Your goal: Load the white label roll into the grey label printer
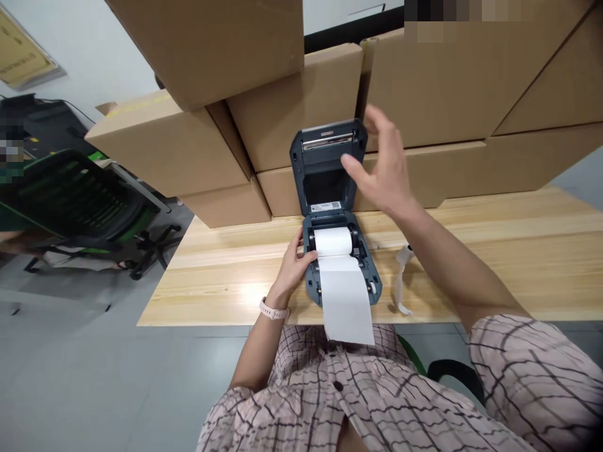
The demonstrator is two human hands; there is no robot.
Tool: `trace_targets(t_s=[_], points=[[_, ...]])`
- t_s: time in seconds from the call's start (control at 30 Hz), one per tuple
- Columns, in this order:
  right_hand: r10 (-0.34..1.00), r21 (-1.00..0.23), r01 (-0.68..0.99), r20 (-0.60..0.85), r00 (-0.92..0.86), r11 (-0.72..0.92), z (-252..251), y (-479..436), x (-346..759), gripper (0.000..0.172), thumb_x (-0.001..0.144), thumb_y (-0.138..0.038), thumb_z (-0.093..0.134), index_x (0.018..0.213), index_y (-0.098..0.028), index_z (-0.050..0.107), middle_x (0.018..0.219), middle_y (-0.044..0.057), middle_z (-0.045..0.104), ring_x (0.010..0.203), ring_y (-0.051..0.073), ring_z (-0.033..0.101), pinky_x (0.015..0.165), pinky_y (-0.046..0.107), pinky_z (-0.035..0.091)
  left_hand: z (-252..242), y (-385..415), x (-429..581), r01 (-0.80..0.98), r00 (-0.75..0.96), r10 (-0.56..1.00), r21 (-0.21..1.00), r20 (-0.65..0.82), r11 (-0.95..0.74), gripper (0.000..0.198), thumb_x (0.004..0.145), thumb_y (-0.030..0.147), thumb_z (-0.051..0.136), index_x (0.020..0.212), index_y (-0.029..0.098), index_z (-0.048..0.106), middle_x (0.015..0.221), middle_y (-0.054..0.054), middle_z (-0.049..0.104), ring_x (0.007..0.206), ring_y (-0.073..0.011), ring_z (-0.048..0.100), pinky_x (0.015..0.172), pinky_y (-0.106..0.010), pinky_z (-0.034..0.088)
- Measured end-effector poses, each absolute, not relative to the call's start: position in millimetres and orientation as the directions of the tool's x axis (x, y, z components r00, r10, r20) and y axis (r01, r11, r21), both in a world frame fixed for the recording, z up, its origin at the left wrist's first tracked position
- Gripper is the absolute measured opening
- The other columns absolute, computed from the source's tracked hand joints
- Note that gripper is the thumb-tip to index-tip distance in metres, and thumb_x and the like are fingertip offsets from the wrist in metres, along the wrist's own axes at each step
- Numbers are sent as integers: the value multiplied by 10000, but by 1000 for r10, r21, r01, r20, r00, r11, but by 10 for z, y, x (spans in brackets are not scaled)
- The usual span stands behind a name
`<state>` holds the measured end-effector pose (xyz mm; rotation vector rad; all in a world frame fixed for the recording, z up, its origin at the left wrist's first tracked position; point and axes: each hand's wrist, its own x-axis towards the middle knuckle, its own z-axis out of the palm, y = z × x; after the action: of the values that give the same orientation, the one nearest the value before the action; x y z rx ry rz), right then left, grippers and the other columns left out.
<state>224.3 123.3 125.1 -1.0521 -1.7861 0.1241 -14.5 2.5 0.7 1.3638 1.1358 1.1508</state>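
Note:
A dark grey label printer (pixel 315 285) sits at the near edge of a pale wooden table (pixel 494 251), its lid (pixel 326 164) swung up and open. A white paper roll (pixel 333 241) lies in its bay, and a strip of white paper (pixel 346 301) runs out over the front edge of the table. My left hand (pixel 294 263) rests against the printer's left side, fingers touching the body near the roll. My right hand (pixel 384 166) hovers in the air beside the raised lid, fingers spread and holding nothing.
Stacked cardboard boxes (pixel 424 94) fill the back of the table behind the printer. A small crumpled strip of white paper (pixel 402 273) lies right of the printer. A black and green mesh chair (pixel 80 201) stands on the grey floor to the left.

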Motion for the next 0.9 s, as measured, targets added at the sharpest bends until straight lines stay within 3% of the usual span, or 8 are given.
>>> trace_targets(t_s=[0.1, 0.2, 0.33, 0.47, 0.53, 0.63, 0.77, 0.9], points=[[606, -365, 584, 741, -289, 725, 1145, 786, 2218, 404, 1021, -481, 612, 1348, -248, 655, 1439, 159, 696, 1370, 379, 628, 1192, 594, 471, 29, 2, -144, 253, 7, 997, 965, 75, -74, 797, 856, 347, 758, 1606, 182, 543, 1268, -127, 707, 1063, -256, 638, 902, -373, 522], [642, -326, 557, 476, -601, 763, 991, 527, 2185, 277, 1003, -432, 619, 1146, -209, 700, 1293, 169, 752, 1207, 371, 696, 1051, 543, 542, 66, -20, -137, 370, -30, 998, 928, 47, -33, 768, 870, 316, 717, 1606, 169, 551, 854, 0, 628, 798, -192, 560, 765, -319, 437], [668, -342, 640, -47, -743, 688, 843, 616, 2101, 629, 908, -485, 728, 1455, -203, 600, 1409, 187, 725, 1228, 418, 703, 1017, 535, 539, 88, -21, -127, 372, -22, 1000, 928, -3, 11, 790, 876, 291, 687, 1634, 157, 510, 678, 72, 508, 676, -162, 495, 687, -292, 362], [664, -250, 706, -239, -709, 663, 774, 795, 1964, 970, 846, -507, 779, 1663, -137, 409, 1474, 265, 684, 1287, 484, 688, 1061, 575, 510, 68, -8, -132, 346, -12, 1000, 938, -2, 6, 785, 871, 282, 679, 1628, 151, 515, 646, 86, 484, 645, -152, 474, 666, -282, 339], [675, -256, 717, -242, -697, 648, 769, 823, 1932, 1031, 808, -479, 805, 1680, -122, 385, 1432, 268, 709, 1283, 482, 695, 1048, 559, 526, 62, -6, -136, 341, -4, 1000, 940, 2, 0, 788, 865, 282, 673, 1625, 142, 517, 646, 86, 482, 644, -152, 471, 662, -281, 336], [647, -384, 658, -179, -741, 648, 840, 811, 2010, 1077, 742, -433, 851, 1684, -168, 401, 1425, 215, 729, 1243, 437, 722, 1029, 524, 561, 64, -15, -133, 332, -2, 1000, 943, 1, -1, 787, 862, 288, 658, 1620, 133, 519, 651, 83, 479, 648, -154, 472, 662, -281, 343], [548, -605, 420, 33, -836, 677, 1095, 746, 2387, 1054, 726, -431, 884, 1666, -242, 447, 1536, 129, 669, 1292, 355, 707, 1075, 468, 585, 69, -29, -127, 340, 1, 1000, 940, 3, -3, 782, 867, 301, 643, 1619, 128, 516, 666, 78, 486, 657, -155, 481, 668, -282, 351], [618, -709, 304, 232, -751, 636, 1301, 691, 2969, 1023, 701, -446, 936, 1626, -318, 518, 1471, 88, 697, 1244, 338, 720, 1047, 469, 614, 85, -29, -141, 406, 31, 999, 913, 26, -36, 771, 882, 306, 601, 1630, 144, 509, 656, 80, 463, 649, -157, 469, 670, -288, 334]])
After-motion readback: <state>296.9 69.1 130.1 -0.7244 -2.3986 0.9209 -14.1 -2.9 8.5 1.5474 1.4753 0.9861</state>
